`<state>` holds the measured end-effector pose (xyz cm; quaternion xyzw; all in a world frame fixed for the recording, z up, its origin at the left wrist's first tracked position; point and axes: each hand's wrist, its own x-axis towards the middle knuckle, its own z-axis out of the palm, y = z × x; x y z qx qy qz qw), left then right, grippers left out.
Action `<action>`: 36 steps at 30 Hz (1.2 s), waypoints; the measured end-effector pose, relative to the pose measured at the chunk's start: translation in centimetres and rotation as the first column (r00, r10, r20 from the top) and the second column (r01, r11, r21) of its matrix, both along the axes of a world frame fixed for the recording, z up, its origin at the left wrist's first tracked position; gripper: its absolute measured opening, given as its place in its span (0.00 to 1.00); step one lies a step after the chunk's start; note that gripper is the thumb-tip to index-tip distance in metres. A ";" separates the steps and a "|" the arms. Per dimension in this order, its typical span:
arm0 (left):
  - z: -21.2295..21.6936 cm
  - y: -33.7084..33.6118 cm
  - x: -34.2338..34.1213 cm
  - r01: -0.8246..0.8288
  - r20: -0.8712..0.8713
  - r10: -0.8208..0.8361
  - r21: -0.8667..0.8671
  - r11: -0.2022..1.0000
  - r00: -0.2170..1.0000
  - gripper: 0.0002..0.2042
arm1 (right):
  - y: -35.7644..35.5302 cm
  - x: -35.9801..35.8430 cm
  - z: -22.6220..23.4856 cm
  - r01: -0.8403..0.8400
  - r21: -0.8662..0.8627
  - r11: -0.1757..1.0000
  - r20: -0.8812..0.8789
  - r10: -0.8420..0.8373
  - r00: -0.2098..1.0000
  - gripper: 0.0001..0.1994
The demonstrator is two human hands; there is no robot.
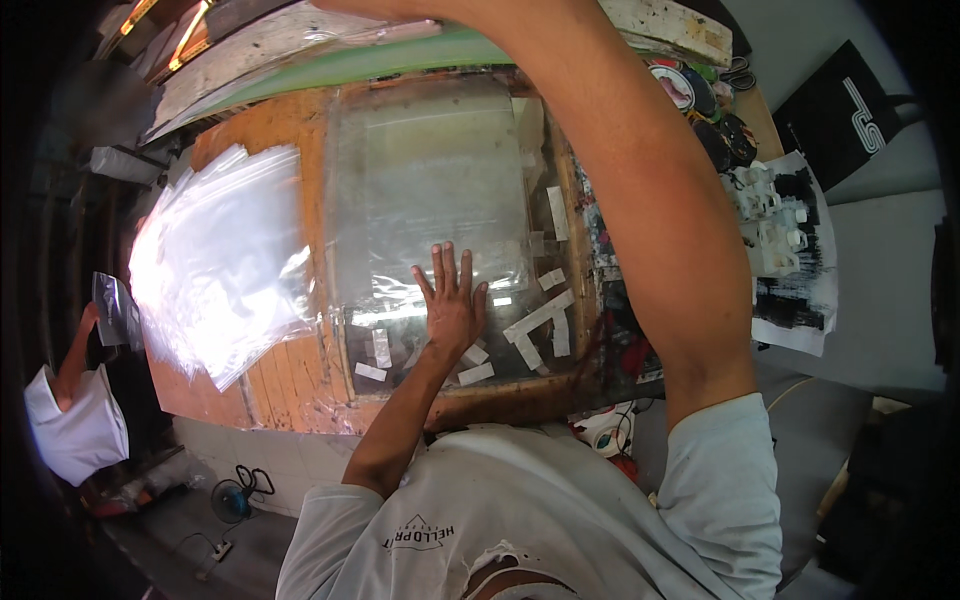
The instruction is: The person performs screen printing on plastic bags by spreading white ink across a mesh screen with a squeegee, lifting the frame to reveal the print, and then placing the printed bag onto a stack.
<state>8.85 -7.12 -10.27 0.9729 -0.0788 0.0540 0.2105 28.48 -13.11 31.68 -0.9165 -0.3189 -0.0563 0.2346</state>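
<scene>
Clear plastic (440, 170) — left hand (454, 305) flat on top

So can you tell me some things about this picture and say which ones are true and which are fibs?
1. The left hand has its fingers spread over a clear sheet. True.
2. The big pile of clear plastic bags is to the right of that hand. False: it is to the left.
3. You can see the right hand. False: the right arm shows, but its hand is out of the picture.
4. White strips lie near the left hand. True.
5. The paper at the right side is all white. False: it has black smears.
6. Someone at the far left wears a white top. True.
</scene>
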 end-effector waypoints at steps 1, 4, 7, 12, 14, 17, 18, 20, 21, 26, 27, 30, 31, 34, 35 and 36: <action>0.0 0.3 -0.2 -0.013 -0.007 0.013 -0.018 1.000 1.000 0.29 | 0.2 0.2 -0.3 -0.035 -0.014 0.999 0.036 0.036 0.999 0.21; 0.4 1.0 -0.6 -0.042 -0.009 0.042 -0.106 0.993 0.999 0.30 | 1.3 0.4 -0.1 -0.040 -0.079 0.996 0.024 0.042 0.999 0.21; 2.8 2.1 -1.1 -0.069 0.010 0.075 -0.302 0.951 0.997 0.30 | 1.4 -1.4 -1.1 0.013 0.045 0.999 -0.056 -0.011 0.998 0.23; 14.3 4.2 -4.5 -0.093 -0.016 0.232 -0.941 0.326 0.973 0.29 | 0.7 -9.4 -14.1 0.064 0.136 0.989 0.478 -0.122 0.870 0.19; 15.3 5.4 -7.4 -0.201 -0.226 0.161 -0.966 -0.162 0.961 0.27 | 0.2 -14.1 -18.9 0.073 0.055 0.996 0.354 -0.087 0.931 0.22; 11.7 6.5 -9.9 -0.523 -0.581 -0.051 -0.687 -0.505 0.812 0.22 | -0.6 -17.5 -26.8 0.092 -0.210 0.973 0.105 -0.071 0.992 0.34; 9.9 6.7 -10.0 -0.632 -0.691 -0.124 -0.554 -0.541 0.712 0.20 | -0.6 -17.1 -28.9 0.087 -0.220 0.972 0.116 -0.062 0.991 0.34; 8.3 6.8 -9.2 -0.711 -0.795 -0.114 -0.456 -0.535 0.596 0.24 | -0.4 -17.0 -32.1 0.084 -0.247 0.965 0.122 -0.055 0.991 0.35; 6.7 6.7 -9.0 -0.717 -0.812 -0.093 -0.448 -0.533 0.576 0.26 | -0.3 -16.7 -33.0 0.088 -0.238 0.967 0.069 -0.073 0.995 0.34; 4.5 6.8 -9.4 -0.708 -0.798 -0.080 -0.478 -0.520 0.597 0.39 | -0.9 -17.5 -34.6 0.082 -0.199 0.976 -0.031 -0.090 0.995 0.35; 4.6 6.9 -9.6 -0.699 -0.780 -0.089 -0.497 -0.514 0.620 0.42 | -1.0 -18.0 -35.2 0.075 -0.211 0.975 -0.052 -0.088 0.995 0.36; 4.3 6.8 -9.6 -0.691 -0.770 -0.095 -0.502 -0.519 0.631 0.46 | -0.8 -18.2 -35.5 0.073 -0.219 0.973 0.069 -0.059 0.996 0.32; 4.4 6.8 -9.2 -0.696 -0.773 -0.097 -0.499 -0.517 0.627 0.47 | -0.8 -17.8 -35.6 0.075 -0.196 0.978 0.086 -0.059 0.995 0.33; 5.1 6.4 -9.0 -0.722 -0.814 -0.061 -0.474 -0.504 0.577 0.47 | -0.5 -15.8 -36.2 0.079 -0.136 0.988 0.131 -0.061 0.990 0.36; 4.9 6.3 -9.0 -0.713 -0.823 -0.059 -0.451 -0.536 0.565 0.39 | -0.2 -14.1 -36.4 0.081 -0.123 0.989 0.143 -0.063 0.988 0.36; 4.8 6.3 -9.1 -0.702 -0.831 -0.057 -0.428 -0.569 0.553 0.31 | 0.1 -12.2 -36.6 0.082 -0.109 0.991 0.155 -0.064 0.986 0.36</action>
